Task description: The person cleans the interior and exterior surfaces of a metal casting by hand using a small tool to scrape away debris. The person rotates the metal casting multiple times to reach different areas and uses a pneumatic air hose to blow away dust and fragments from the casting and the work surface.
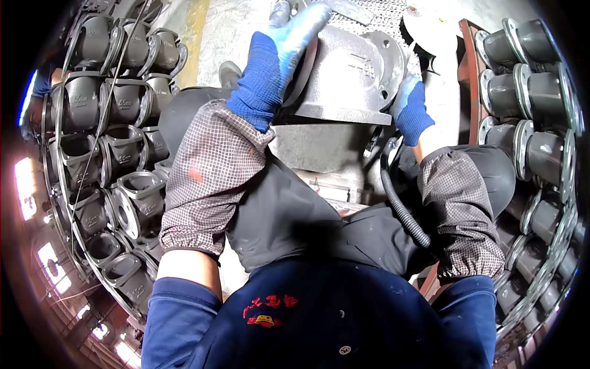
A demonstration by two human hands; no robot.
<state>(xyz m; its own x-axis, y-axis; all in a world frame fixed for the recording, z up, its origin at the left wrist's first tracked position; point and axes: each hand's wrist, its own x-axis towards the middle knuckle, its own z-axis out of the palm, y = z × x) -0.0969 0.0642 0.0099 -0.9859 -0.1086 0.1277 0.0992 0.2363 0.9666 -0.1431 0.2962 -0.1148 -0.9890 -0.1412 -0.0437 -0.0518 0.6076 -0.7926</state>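
Observation:
A large silver-grey flanged metal casting (344, 77), like a valve body, lies in front of my knees. Its round right flange (393, 67) has bolt holes. My left hand (298, 37), in a blue glove with a paler coated palm, is at the casting's left flange. Its fingers are stretched out and the thumb stands apart. My right hand (409, 101), gloved alike, is at the edge of the right flange with its fingers bent against it; the fingertips are partly hidden. Checked sleeve covers reach over both forearms.
Grey flanged castings (83, 101) are stacked high on the left, and more castings (544, 92) on the right beside a rust-red metal frame (472, 80). A black corrugated hose (399, 209) runs by my right thigh. A pale round disc (430, 27) lies at the far right.

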